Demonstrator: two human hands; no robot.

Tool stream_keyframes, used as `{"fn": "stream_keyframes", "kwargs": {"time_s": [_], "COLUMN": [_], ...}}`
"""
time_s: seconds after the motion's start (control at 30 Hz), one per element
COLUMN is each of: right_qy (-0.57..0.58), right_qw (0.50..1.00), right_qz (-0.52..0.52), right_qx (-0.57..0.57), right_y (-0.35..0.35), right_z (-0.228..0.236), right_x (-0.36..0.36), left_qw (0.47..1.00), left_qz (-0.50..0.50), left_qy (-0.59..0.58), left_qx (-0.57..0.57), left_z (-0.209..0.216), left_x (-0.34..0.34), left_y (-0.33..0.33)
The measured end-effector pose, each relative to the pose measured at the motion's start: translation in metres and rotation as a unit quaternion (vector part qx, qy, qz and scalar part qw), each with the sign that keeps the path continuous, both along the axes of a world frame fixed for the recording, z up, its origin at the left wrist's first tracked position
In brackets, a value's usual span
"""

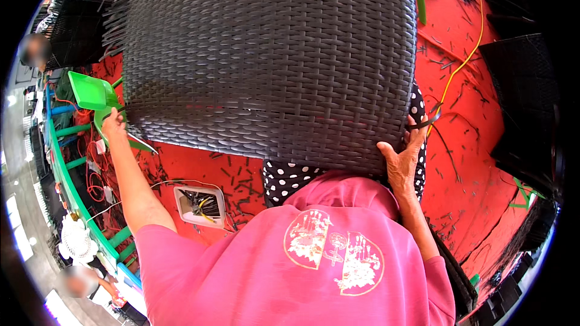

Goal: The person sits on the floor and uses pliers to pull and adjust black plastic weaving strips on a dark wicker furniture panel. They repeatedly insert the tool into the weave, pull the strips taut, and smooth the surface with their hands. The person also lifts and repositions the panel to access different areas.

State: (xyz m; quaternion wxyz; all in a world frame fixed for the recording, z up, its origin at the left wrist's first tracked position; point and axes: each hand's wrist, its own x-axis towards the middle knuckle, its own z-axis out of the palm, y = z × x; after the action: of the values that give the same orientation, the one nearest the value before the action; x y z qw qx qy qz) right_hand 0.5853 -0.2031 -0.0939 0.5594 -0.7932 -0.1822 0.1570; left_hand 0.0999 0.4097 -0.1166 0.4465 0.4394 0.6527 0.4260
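Note:
A large dark woven panel (266,54) of glossy flat strips lies in front of me, its near edge over black cloth with white dots (290,178). Beyond its left edge, my left hand (113,124) is closed on a thin black strip (123,108) that reaches the panel; the fingertips are small and partly unclear. At the right edge near my body rests my right hand (402,166), thumb spread from the fingers and touching the weave. A black strip loop (426,124) curves out beside its fingertips. Loose strip ends (118,24) stick out at the far left edge.
On the red floor (462,169) lie many black scraps and a yellow cord (450,78). A white bin (200,206) with strips and yellow-handled tools stands nearby. Left are a green plastic chair (90,92), a green rail (60,166), a white fan (77,238) and people.

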Motion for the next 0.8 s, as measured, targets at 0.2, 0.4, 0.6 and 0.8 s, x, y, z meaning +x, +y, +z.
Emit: {"fn": "stream_keyframes", "kwargs": {"time_s": [0.2, 0.4, 0.6, 0.8], "right_qy": [-0.004, -0.049, -0.139, -0.093], "right_qw": [0.998, 0.990, 0.972, 0.989], "right_qz": [-0.032, -0.063, -0.043, -0.043], "right_qx": [-0.056, -0.116, -0.183, -0.104], "right_y": [-0.007, -0.009, -0.010, -0.015], "right_z": [-0.007, -0.006, 0.000, -0.002], "right_x": [0.001, 0.000, -0.001, -0.013], "left_qw": [0.997, 0.997, 0.971, 0.942], "left_qz": [-0.071, -0.006, -0.019, -0.210], "left_qy": [0.025, 0.061, 0.233, 0.211], "left_qx": [-0.028, -0.044, 0.040, 0.155], "left_z": [-0.018, -0.033, -0.009, 0.023], "left_x": [-0.028, -0.022, -0.007, 0.101], "left_y": [0.050, 0.056, 0.004, -0.166]}}
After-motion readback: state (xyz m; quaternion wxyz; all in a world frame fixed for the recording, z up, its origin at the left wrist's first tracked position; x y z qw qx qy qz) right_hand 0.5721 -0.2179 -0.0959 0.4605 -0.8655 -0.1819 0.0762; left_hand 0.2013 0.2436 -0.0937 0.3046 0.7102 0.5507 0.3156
